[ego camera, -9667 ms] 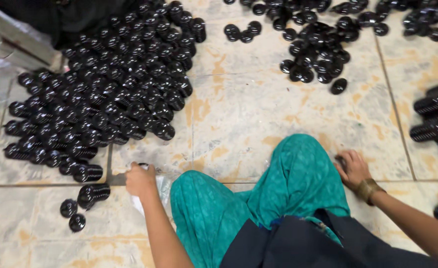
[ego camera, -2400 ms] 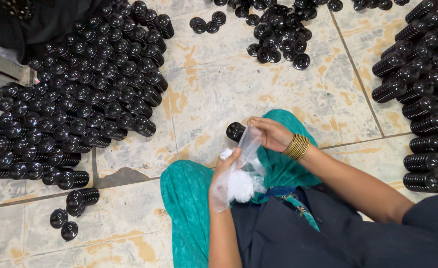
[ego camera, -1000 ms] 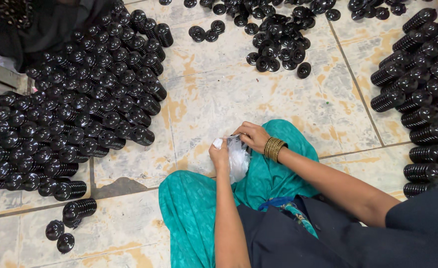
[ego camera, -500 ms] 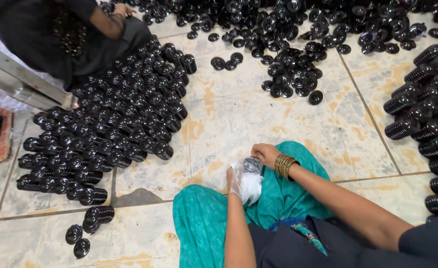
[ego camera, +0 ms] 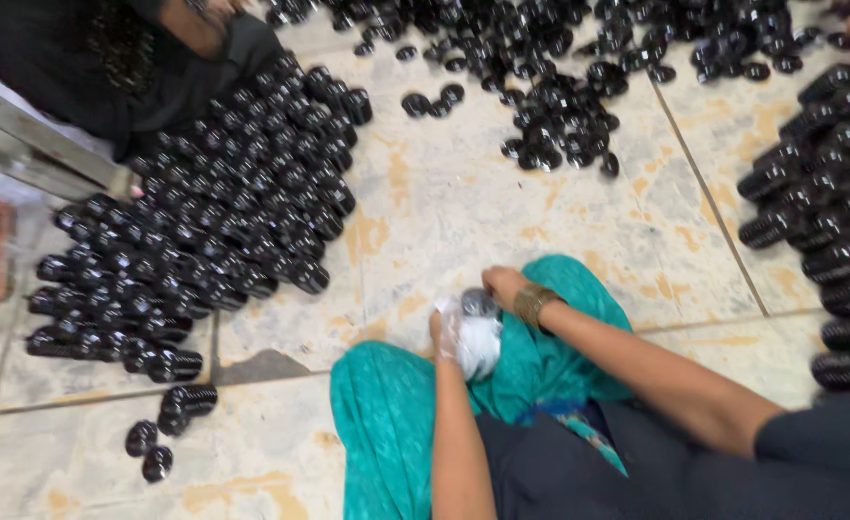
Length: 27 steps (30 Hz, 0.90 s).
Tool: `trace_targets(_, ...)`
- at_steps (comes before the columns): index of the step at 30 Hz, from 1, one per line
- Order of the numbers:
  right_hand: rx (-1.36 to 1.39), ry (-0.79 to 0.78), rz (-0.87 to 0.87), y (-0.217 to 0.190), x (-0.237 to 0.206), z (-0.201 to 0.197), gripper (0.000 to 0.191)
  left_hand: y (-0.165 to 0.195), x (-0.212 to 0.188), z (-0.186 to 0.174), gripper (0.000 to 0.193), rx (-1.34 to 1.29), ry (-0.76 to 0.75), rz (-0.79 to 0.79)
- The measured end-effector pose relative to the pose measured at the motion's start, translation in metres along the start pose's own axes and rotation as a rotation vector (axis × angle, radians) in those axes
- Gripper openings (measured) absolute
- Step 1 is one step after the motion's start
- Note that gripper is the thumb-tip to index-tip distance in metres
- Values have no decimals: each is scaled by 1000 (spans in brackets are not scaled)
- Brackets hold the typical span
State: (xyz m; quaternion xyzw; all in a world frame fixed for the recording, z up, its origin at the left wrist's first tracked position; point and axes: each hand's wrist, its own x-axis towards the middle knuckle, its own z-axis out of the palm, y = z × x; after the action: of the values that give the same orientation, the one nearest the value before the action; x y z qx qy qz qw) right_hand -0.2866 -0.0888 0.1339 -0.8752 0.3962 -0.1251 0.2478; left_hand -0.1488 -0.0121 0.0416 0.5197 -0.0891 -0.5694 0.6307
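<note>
Holding a small plastic bag over a teal-clad knee

Sitting on a tiled floor, a person looks down at their own two hands, which meet just above the knees; the left hand is curled around the side of a small clear plastic bag with something white inside; the right hand, with a gold bangle at the wrist, has its fingers closed at the top of the same bag, where a small dark round object shows, though motion blur hides whether the fingers grip it or only the bag; both hands are closed in a hold, not spread; the bag rests against teal trousers covering the bent legs, near the bottom middle of the floor area in view

Across the pale, orange-mottled tiles lie very many small glossy black round caps; a large, tightly packed patch of caps in rows fills the left side of the floor, well apart from the hands; a few stray caps sit alone near the bottom left corner; a looser heap of caps lies toward the top middle, with more spread along the top edge; stacked columns of caps lie on their sides along the right edge

At the top left corner another person in dark clothing sits beside the packed patch; only their clothing and part of an arm show
</note>
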Motion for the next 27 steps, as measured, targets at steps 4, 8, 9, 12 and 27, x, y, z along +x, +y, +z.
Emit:
trace_targets(4, 216, -111, 118, 4, 0, -5, 17, -2, 4, -4, 21, -9, 70, 2)
trace_targets(8, 661, -160, 135, 7, 0, -21, 22, -2, 4, -3, 23, 28, 136, 45)
trace_targets(9, 607, -175, 140, 7, 1, -23, 23, -4, 3, -3, 24, 43, 143, 64)
trace_targets(12, 495, -188, 132, 7, 2, -20, 24, -6, 1, -2, 22, 261, 254, 38)
trace_targets(27, 358, -101, 38, -2, 13, -14, 15, -5, 10, -2, 31, 892, 383, 173)
